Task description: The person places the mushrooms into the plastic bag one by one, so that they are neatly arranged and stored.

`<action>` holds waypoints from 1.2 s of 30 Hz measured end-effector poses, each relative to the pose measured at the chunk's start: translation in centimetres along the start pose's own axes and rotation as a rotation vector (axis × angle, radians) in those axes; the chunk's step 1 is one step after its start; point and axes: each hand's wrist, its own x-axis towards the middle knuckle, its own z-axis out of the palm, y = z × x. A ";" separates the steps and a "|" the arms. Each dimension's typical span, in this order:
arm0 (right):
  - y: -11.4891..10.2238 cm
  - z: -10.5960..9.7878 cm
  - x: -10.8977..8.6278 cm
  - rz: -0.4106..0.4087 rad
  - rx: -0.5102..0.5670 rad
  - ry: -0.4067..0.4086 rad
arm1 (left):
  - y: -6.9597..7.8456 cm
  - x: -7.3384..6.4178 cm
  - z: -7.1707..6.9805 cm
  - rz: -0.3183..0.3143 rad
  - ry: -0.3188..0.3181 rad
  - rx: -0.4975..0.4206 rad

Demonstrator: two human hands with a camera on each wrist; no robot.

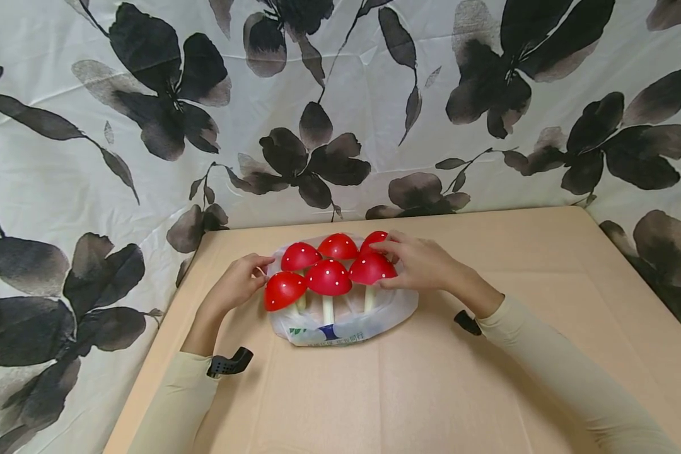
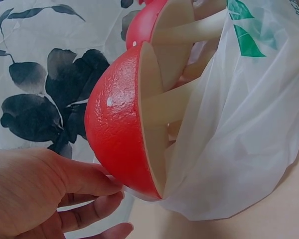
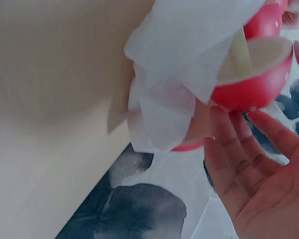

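Several toy mushrooms with red, white-dotted caps (image 1: 328, 277) and pale stems stand in a white plastic bag (image 1: 394, 313) whose sides are lowered around them. At the bag's left rim, my left hand (image 1: 239, 280) pinches the thin plastic between thumb and forefinger, close beside the leftmost mushroom (image 2: 117, 119). My right hand (image 1: 422, 261) is at the right-hand mushrooms, its fingers spread and fairly straight. In the right wrist view, the fingertips touch or nearly touch a mushroom cap (image 3: 256, 92); part of another cap shows below the bag.
The bag rests on a light tan table (image 1: 442, 391), toward its far edge. Behind and at the sides hangs a white cloth (image 1: 374, 88) with dark flowers. A black wrist strap (image 1: 231, 362) is by the left sleeve, and another (image 1: 468, 323) by the right.
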 end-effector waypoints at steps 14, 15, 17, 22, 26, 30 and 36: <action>2.5 -2.4 -0.8 0.045 0.176 0.059 | 0.2 0.0 -0.6 0.072 0.004 0.029; 2.7 -2.5 -1.0 0.049 0.181 0.063 | 0.2 0.0 -0.7 0.079 0.006 0.032; 3.0 -2.7 -1.3 0.051 0.192 0.067 | 0.2 0.0 -0.9 0.091 0.011 0.045; 3.7 -3.4 -2.5 0.078 0.171 0.061 | 0.4 0.0 -1.7 0.108 0.028 0.078; 4.1 -4.1 -3.6 0.099 0.144 0.036 | 1.0 0.1 -2.3 0.122 0.041 0.083; 4.4 -5.0 -4.7 0.115 0.116 0.019 | 2.2 0.0 -2.6 0.135 0.046 0.074; 4.3 -6.2 -6.6 0.119 0.000 0.082 | 4.4 -0.1 -3.1 0.178 0.086 0.066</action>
